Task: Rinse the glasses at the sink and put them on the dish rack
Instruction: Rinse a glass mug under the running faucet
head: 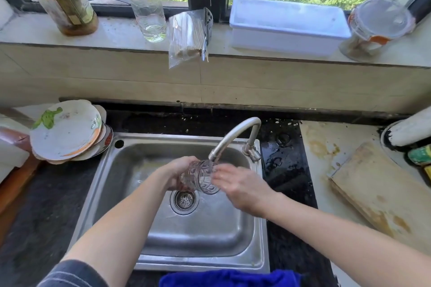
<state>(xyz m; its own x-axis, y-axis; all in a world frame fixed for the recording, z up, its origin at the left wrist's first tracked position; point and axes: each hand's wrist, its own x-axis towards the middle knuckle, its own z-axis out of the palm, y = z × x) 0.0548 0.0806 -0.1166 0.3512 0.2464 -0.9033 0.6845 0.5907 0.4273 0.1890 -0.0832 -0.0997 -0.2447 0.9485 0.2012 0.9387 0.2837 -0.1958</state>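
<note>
The left hand [177, 170] grips a clear patterned glass tumbler [201, 177] sideways under the curved steel faucet [233, 135]; the right hand [240, 186], fingers outstretched, touches its rim.

the left hand [177, 170] held a bumpy clear glass [201, 177] on its side under the tap [233, 137], over the sink [198, 240]. the right hand [240, 186] touched the glass's open end. plates [67, 130] were piled left of the sink.

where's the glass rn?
Head view, centre: the glass lies tilted under the faucet spout, over the sink just above the drain, gripped by the left hand with the right hand at its other end.
</note>
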